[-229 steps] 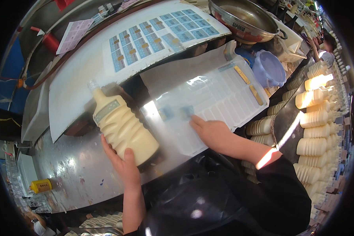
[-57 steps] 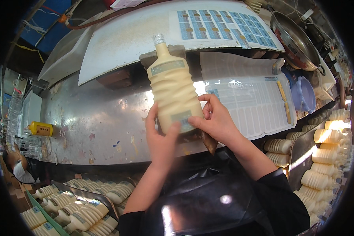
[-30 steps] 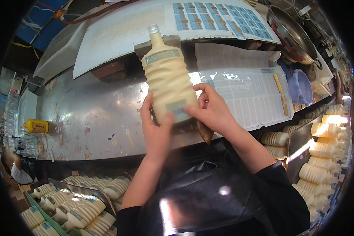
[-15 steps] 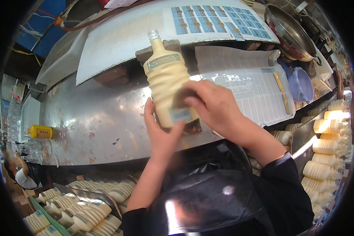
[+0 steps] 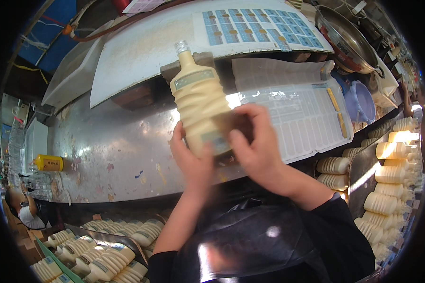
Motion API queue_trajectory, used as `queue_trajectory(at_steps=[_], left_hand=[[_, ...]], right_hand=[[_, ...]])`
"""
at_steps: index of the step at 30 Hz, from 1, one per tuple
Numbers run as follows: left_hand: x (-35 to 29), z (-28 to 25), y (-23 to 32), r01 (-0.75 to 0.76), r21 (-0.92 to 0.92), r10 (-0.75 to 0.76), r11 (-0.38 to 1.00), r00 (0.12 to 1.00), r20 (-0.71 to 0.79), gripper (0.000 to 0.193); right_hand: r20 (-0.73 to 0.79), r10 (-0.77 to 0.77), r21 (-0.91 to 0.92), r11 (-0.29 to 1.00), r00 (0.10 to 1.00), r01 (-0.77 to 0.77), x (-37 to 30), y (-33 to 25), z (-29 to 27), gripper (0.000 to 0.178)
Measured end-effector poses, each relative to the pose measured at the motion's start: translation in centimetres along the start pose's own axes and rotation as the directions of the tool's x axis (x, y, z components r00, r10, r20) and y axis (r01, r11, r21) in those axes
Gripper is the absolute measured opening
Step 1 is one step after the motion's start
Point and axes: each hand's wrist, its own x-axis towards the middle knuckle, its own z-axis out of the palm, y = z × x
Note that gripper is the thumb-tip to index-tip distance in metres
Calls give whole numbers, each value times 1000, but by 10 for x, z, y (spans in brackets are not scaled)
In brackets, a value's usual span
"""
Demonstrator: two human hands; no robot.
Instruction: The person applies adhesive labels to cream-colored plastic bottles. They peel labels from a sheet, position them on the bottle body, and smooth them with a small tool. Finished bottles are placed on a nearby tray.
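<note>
Two bare hands work at the lower end of one cream ribbed bottle, which lies over a metal tabletop, its clear neck pointing to eleven o'clock and its shoulder against a grey-brown block. The left hand grips the base, thumb on the front, fingers around the side. The right hand is curled at the bottle's four o'clock, beside a blurred dark brown patch; whether it grips anything I cannot tell. From the bottle, blue label sheets lie at one o'clock, a translucent plastic sheet at three, a yellow squeeze bottle at eight, and more cream bottles at seven.
</note>
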Motion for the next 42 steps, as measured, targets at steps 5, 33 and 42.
queue_trajectory(at_steps=[5, 33, 42], left_hand=[[4, 6, 0, 9, 59, -9, 998, 1000, -11, 67], [14, -23, -3, 311, -648, -275, 696, 948, 160, 35], [12, -18, 2, 266, -538, -237, 800, 964, 124, 39]], right_hand=[[-34, -37, -137, 990, 999, 32, -8, 12, 7, 39], [292, -652, -289, 637, 699, 715, -14, -30, 12, 15], [194, -459, -432, 754, 867, 495, -15, -19, 11, 13]])
